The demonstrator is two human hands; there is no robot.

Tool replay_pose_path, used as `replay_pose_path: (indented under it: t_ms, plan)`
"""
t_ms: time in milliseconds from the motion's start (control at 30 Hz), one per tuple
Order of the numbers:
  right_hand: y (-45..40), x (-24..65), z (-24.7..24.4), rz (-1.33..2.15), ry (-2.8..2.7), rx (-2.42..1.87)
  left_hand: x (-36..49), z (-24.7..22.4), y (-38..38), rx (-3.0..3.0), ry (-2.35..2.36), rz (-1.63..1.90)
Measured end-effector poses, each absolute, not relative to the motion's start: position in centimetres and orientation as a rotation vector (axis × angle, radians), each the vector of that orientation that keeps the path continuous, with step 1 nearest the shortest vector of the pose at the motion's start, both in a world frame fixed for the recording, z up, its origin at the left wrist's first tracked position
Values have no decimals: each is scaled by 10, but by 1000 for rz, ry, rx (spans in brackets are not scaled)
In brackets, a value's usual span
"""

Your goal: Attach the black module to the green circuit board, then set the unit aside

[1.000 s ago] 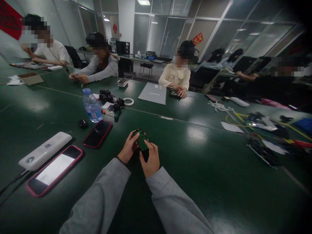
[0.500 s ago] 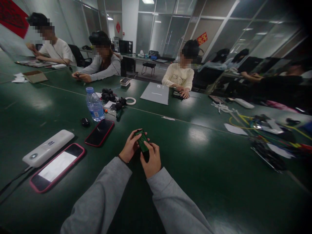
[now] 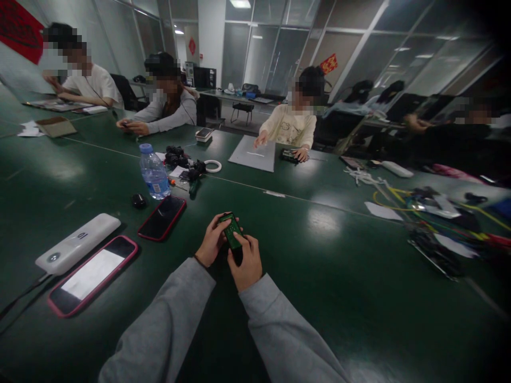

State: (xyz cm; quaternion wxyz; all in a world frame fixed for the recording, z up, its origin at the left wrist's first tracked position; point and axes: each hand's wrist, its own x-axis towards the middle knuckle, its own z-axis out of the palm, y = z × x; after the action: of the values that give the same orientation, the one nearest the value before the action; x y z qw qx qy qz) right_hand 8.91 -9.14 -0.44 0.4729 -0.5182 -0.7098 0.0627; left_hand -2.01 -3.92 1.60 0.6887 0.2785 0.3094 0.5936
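Left hand + right hand: still curled round green board | co-worker's hand: shifted over grey panel

We have a circuit board between our hands, above the desk. To their left lies one phone, with a power bank just beyond it; nearer our hands lies a second phone, a bottle behind it. Ahead of our hands lies a flat panel; far right, cables.
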Motion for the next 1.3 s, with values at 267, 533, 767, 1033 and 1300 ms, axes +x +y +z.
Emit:
replay_pose_path:
  t_ms: [267, 533, 767, 1033, 1300]
  plan:
    - [-88, 94, -4, 241, -1657, -1244, -21, 10, -36, 649, 703, 1305]
    - [-76, 100, 4, 1356, -1015, -889, -23, 20, -39, 549, 609, 1104]
    - [-74, 105, 12, 1934, -441, -550, -24, 13, -40, 566, 636, 1163]
    - [-71, 108, 16, 2039, 69, -574, -23, 12, -38, 598, 702, 1206]
    - [-70, 110, 12, 2030, 48, -536, -23, 2, -34, 622, 717, 1231]
